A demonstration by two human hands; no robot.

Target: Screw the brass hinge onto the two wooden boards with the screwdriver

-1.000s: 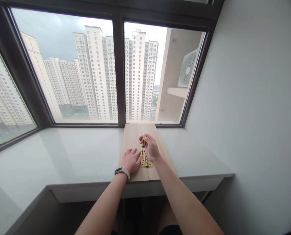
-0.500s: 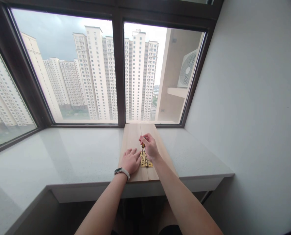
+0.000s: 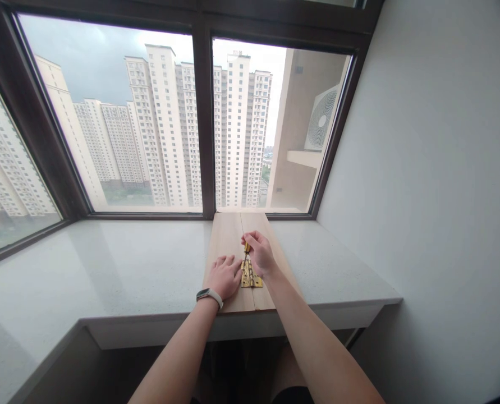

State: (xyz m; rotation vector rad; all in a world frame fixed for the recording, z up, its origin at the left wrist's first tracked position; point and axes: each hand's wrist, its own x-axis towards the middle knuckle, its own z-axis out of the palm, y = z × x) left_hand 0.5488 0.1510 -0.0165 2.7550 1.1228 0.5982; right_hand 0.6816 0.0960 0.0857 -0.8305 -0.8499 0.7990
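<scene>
Two pale wooden boards (image 3: 225,233) lie side by side, a thin seam between them. A brass-coloured hinge (image 3: 257,281) straddles that seam near the front end. My right hand (image 3: 260,252) is closed around the yellow handle of a screwdriver (image 3: 247,247), whose shaft points down at the hinge's left leaf. Whether a screw sits under its tip is too small to tell. Flat on the left board, fingers spread, rests my left hand (image 3: 225,276), its fingertips against the hinge's left edge. A watch with a pale band (image 3: 210,295) is on the left wrist.
The boards rest on a white stone-like sill (image 3: 148,264) that ends in a front edge. Dark window frames (image 3: 207,140) rise behind, with tall buildings outside. A white wall (image 3: 426,157) stands at the right.
My right hand has turned slightly on the screwdriver, and more of the yellow handle shows. My left hand, the hinge and the boards stay in place.
</scene>
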